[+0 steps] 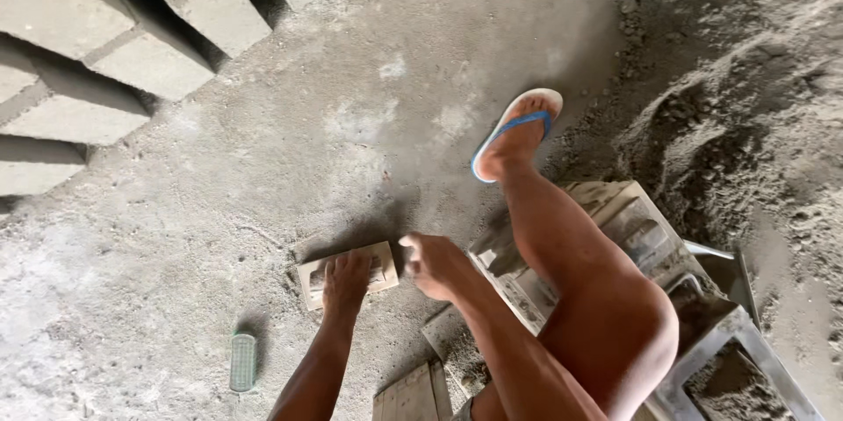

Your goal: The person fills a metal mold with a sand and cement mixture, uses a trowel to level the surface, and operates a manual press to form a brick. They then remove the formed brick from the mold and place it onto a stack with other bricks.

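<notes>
left hand [345, 283] over half-hidden board [381, 268] (grip unclear)

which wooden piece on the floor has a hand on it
The small flat wooden block under the left hand; the plank at the bottom edge lies untouched.

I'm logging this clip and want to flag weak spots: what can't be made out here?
Head view only:
- Board: the left hand covers its middle, so the grip on it is hidden.
- Right hand: motion-blurred; open or shut is unclear.
- Mould: cut off by the bottom edge and partly behind the leg.
- Green item: too small to identify.
- Blocks: cut off by the top and left edges.
</notes>
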